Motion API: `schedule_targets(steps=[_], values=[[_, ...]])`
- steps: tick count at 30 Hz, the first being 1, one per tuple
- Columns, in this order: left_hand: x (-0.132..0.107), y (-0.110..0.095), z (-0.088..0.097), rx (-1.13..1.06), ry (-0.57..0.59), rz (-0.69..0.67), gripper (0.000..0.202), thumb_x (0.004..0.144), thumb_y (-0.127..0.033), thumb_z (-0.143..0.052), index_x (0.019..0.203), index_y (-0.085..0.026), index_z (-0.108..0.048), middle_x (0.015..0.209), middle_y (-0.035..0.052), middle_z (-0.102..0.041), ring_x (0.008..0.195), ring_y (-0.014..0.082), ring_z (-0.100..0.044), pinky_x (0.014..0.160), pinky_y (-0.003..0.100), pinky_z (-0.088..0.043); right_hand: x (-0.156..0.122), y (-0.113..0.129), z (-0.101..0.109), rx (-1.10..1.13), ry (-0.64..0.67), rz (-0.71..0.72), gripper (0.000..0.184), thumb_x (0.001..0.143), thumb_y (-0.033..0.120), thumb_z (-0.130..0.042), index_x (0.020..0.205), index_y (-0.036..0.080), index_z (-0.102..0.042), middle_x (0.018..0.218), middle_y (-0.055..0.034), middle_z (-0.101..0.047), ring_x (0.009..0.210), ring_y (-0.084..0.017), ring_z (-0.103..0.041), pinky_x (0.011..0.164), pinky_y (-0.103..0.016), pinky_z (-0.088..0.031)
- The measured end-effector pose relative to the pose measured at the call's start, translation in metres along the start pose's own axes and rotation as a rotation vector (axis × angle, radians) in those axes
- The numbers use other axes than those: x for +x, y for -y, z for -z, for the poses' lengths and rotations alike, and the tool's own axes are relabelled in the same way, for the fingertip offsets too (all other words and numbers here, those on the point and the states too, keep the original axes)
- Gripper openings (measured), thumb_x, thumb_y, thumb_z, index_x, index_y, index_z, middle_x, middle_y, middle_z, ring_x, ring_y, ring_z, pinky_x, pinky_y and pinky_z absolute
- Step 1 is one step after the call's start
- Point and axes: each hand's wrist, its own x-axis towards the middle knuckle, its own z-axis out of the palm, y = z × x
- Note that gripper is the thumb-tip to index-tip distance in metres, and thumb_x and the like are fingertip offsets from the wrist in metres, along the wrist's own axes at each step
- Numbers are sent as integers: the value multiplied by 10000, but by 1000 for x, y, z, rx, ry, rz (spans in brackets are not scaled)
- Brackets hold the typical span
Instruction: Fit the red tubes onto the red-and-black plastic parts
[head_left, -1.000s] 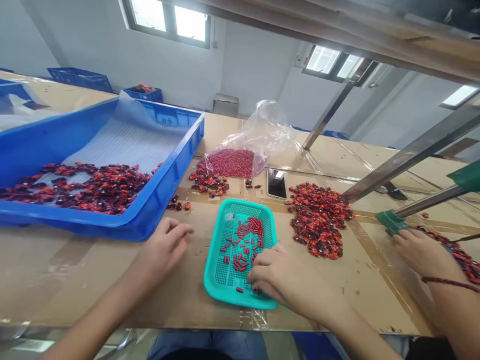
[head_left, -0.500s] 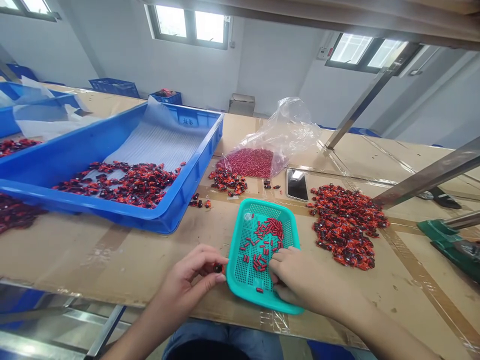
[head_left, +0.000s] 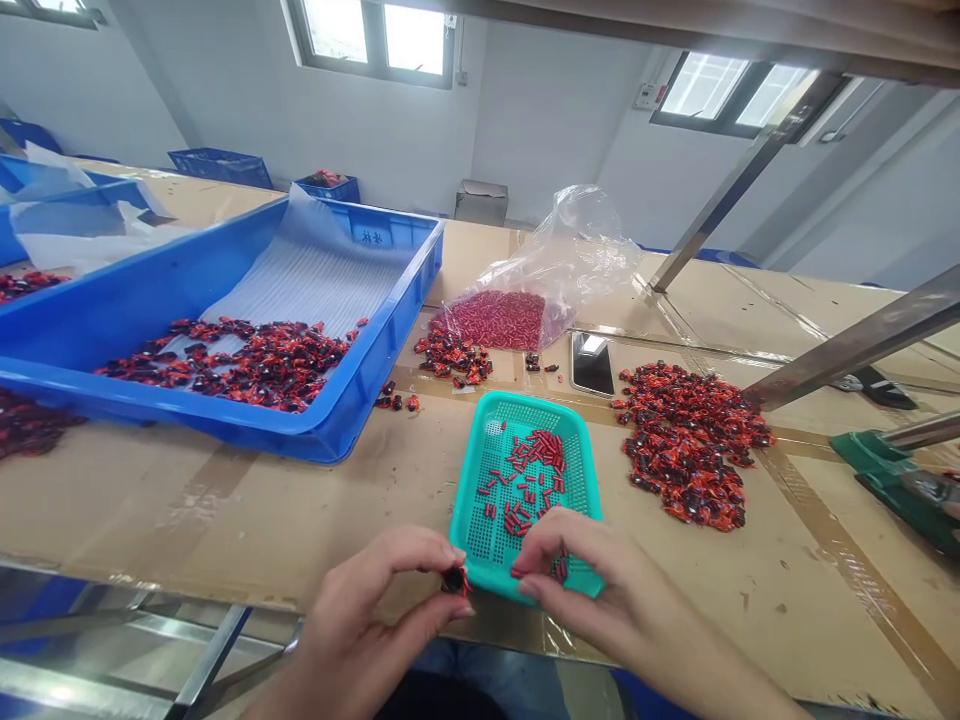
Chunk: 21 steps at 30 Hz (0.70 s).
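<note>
Left hand [head_left: 375,620] pinching a small black-red part [head_left: 454,580], right hand [head_left: 592,590] pinching a red capsule [head_left: 517,572], over the table's near edge [head_left: 225,590] — either risking slipping off

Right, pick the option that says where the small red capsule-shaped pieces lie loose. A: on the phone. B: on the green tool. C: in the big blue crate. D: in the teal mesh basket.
D: the red capsule pieces lie scattered in the teal mesh basket, just beyond the left hand and right hand.
</note>
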Motion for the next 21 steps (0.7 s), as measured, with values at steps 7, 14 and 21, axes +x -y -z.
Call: schedule_targets(steps=[7,14,21], values=[[-1,-10,-6,-67,56,-124,190,1013,-135,-670,1143,-251,-594,980,21,-781,891,149,-784,832,244,-664,-1,17,-25,-26,-217,411,38,1056,267,-645,1065,232,-657,884,-35,-737,829,-175,-682,722,-280,-569],[-4,-18,-3,92,76,-228,320,911,31,-659,1071,-231,-570,934,17,-793,811,135,-759,761,239,-619,-2,17,-34,-212,-283,498,75,1063,255,-621,1008,205,-638,827,-49,-708,781,-181,-642,713,-287,-577],[-11,-23,-8,230,55,-342,323,946,44,-626,768,-207,-526,943,66,-820,749,154,-742,645,304,-567,0,20,-36,-49,-265,201,362,950,568,-737,903,226,-628,805,-17,-703,722,-163,-656,639,-247,-531]])
